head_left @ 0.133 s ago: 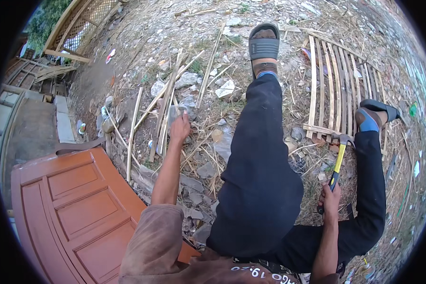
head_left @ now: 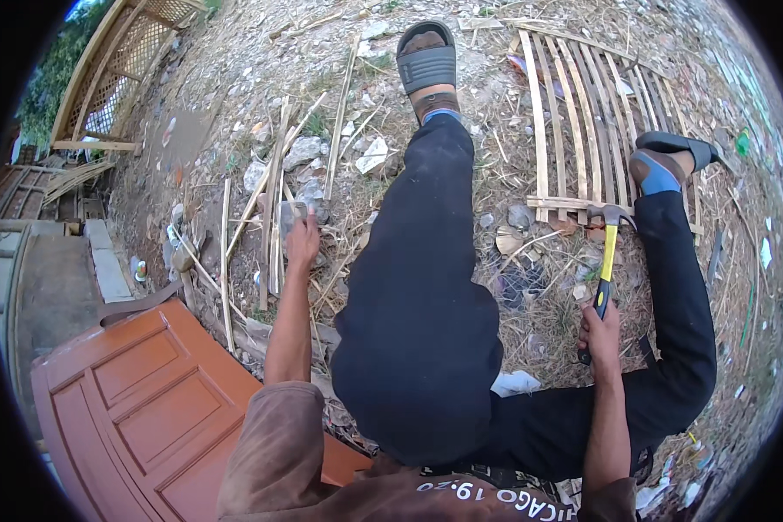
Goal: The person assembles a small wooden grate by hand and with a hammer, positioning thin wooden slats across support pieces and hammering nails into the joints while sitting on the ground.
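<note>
My right hand is wrapped round the black grip of a claw hammer with a yellow and black handle. The steel head points away from me and overlaps the near end of a wooden slatted panel; whether they touch I cannot tell. Out to the left, my left hand is closed on a small see-through greyish thing, its kind unclear. Below and around that hand lie thin loose wooden strips on the rubble.
A reddish-brown panelled door lies at the lower left. My outstretched leg and sandal divide the strips from the slatted panel. Stones and dry straw cover the ground. A lattice frame stands far left.
The view has tilted, so the ground and slatted panel sit farther left and higher. My stretched leg has swung left. Both hands keep their holds.
</note>
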`<state>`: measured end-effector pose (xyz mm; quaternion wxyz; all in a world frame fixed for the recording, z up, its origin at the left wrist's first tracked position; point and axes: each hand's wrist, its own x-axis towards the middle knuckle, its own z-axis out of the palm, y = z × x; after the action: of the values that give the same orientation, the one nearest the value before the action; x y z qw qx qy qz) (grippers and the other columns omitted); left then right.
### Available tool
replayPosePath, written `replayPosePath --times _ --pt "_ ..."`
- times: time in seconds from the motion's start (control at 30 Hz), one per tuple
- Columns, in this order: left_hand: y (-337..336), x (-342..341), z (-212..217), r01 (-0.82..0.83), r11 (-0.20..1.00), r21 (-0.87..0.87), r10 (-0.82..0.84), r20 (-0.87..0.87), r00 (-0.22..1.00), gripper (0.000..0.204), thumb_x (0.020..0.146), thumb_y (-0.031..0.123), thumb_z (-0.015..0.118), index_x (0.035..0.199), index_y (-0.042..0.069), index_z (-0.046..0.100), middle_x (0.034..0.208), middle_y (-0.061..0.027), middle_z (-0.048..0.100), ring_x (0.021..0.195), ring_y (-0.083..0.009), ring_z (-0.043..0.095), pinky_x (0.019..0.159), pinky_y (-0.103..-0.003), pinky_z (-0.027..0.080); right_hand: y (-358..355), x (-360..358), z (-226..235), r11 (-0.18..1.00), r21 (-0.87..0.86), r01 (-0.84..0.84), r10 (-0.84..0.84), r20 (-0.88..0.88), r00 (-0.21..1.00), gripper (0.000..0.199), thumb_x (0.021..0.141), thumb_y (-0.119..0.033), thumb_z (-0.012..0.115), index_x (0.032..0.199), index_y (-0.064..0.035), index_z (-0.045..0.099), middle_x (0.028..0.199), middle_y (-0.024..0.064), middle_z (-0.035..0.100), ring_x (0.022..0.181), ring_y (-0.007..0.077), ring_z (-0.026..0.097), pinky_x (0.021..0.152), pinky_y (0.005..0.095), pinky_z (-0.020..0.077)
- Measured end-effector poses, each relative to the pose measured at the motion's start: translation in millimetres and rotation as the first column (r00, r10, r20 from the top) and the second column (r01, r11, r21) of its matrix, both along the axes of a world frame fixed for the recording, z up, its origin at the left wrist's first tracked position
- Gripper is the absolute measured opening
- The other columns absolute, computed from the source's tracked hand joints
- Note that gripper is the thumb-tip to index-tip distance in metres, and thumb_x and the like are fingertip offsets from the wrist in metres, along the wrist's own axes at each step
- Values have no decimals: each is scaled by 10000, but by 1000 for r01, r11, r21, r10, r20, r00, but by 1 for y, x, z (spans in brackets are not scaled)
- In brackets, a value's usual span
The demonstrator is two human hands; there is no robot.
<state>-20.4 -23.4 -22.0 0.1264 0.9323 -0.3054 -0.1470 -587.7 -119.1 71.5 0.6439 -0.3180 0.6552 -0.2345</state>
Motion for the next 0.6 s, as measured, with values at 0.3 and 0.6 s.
replayPosePath --times 0.3,0.6 --pt "1 -8 -4 32 998 -48 -32 1 999 572 1001 510 476 1083 -31 643 1002 -319 669 993 -473 633 895 -524 453 -2 -5 8 998 40 41 -42 29 999 151 933 -87 605 914 -115 458 640 -43 434 441 39 385 385 227 327" --pt "7 -7 11 51 997 -51 -52 -5 999 544 997 491 495 1084 -23 651 997 -311 673 991 -464 638 887 -518 460 -6 -10 6 999 40 9 -11 42 999 143 930 -90 602 931 -114 461 648 -44 430 439 40 369 387 234 319"
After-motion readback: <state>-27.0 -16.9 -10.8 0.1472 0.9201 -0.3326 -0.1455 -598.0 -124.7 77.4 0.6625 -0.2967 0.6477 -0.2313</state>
